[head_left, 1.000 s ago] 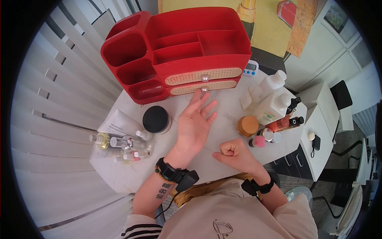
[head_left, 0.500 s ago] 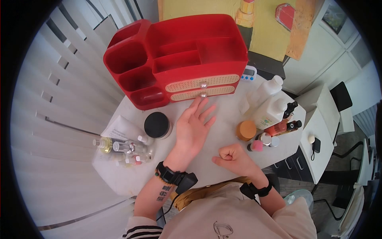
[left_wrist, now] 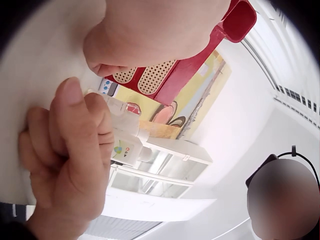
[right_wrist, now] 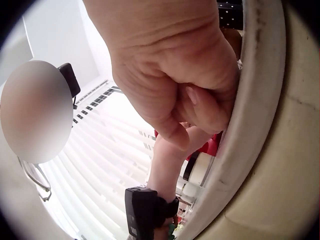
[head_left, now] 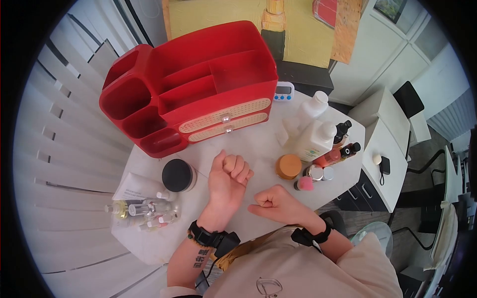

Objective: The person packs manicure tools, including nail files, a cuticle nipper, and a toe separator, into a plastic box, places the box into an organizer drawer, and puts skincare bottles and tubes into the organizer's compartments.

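In the head view a red organizer [head_left: 218, 64] with two dotted drawer fronts stands at the back of the white table [head_left: 238, 149]. Its compartments hold nothing visible. My left hand [head_left: 227, 184] is in front of the lower drawer, palm up, fingers curled and holding nothing; the drawer knob [head_left: 228, 131] is beyond it, not touched. My right hand [head_left: 280, 204] lies near the table's front edge, fingers curled in a loose fist with nothing in it. The left wrist view shows my left hand [left_wrist: 155, 30] at the top and my right hand [left_wrist: 72, 160] curled below.
Left of my hands are a black-lidded jar [head_left: 178, 175], a white tube [head_left: 139, 186] and several small bottles. To the right are white bottles [head_left: 317, 139], an orange-lidded jar [head_left: 288, 166], a pink-capped bottle [head_left: 305, 184] and dark-capped bottles. A timer [head_left: 284, 91] stands behind.
My left hand has drawn back from the lower drawer knob, and its straight fingers have curled. My right hand stays in a fist. The head view has shifted, moving the organizer left in the picture.
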The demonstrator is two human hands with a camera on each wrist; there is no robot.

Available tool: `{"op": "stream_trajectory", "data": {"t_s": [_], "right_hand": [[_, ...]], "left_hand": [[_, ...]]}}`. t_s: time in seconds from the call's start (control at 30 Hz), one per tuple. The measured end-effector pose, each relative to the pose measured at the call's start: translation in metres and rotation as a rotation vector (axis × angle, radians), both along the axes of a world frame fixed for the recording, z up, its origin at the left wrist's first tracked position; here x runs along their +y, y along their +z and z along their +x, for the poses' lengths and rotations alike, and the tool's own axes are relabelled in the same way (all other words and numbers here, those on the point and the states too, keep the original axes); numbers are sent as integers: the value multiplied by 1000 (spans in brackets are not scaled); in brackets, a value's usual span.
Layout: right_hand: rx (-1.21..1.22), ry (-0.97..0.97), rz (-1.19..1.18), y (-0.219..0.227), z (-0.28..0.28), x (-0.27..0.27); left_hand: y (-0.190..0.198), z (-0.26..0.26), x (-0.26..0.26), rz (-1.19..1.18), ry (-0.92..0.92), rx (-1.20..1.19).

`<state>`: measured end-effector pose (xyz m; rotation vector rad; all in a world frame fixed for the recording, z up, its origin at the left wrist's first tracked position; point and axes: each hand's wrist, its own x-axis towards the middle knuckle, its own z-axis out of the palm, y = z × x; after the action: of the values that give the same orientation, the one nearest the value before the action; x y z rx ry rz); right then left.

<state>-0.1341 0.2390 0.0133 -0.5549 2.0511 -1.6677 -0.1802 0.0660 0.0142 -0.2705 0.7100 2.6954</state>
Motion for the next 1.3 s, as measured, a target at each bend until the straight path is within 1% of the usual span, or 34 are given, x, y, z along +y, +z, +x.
{"op": "stream_trajectory", "data": {"t_s": [0.13, 0.2, 0.3, 0.33, 0.37, 0.4, 0.47, 0.5, 0.57, 0.6, 0.67, 0.73, 0.8, 0.93, 1.0, 1.03, 1.1, 1.13, 1.2, 1.23, 1.3], "right_hand": [[3, 29, -7, -1, -1, 2], [-5, 45, -14, 0, -2, 1], [-19, 44, -11, -1, 1, 2], [50, 16, -8, -3, 1, 3], [120, -1, -10, -5, 0, 0], [123, 50, -25, -4, -2, -4], [99, 45, 21, 0, -4, -11], [104, 97, 10, -1, -2, -9], [33, -24, 20, -4, 2, -1], [38, 1, 20, -5, 2, -1], [44, -30, 36, -6, 1, -1], [40, -19, 30, -7, 1, -1], [37, -11, 22, -9, 1, -1], [6, -30, 25, -11, 1, -1], [-11, -36, 22, -12, 1, 0], [-27, -38, 11, -12, 1, 0], [-43, -36, 1, -14, 1, 1], [-51, -50, -1, -16, 1, 1], [-59, -62, -3, -19, 0, 2], [-60, -59, -10, -20, 0, 3], [-62, -56, -17, -18, 1, 3]], "left_hand": [[-5, 3, 1, 39, -9, 25], [-6, 3, -1, 87, -42, 18], [-3, 1, 0, 84, -18, 8], [-5, 0, 1, 75, 11, 12], [-9, -3, 3, 64, -8, 9], [-15, -3, 0, 51, -19, 6], [-24, 0, -16, 102, -11, 85], [-24, 2, -13, 91, 41, 92], [-13, -3, 5, 30, 38, -58], [-16, -3, 4, 31, 63, -53], [-22, -4, 2, 107, 49, 4], [-25, -2, 3, 126, 88, -12], [-24, -2, 6, 91, 123, 1], [-29, -2, 7, 103, 148, 47], [-30, -2, 6, -82, 97, 100], [-26, -1, 8, -80, 104, 98], [-18, 0, 11, -222, 140, 117], [-18, 1, 9, -221, 145, 117], [-20, 0, 4, -118, 28, 39], [-15, 1, 4, -116, 29, 38], [-6, 2, 5, -109, 43, -72]]}}
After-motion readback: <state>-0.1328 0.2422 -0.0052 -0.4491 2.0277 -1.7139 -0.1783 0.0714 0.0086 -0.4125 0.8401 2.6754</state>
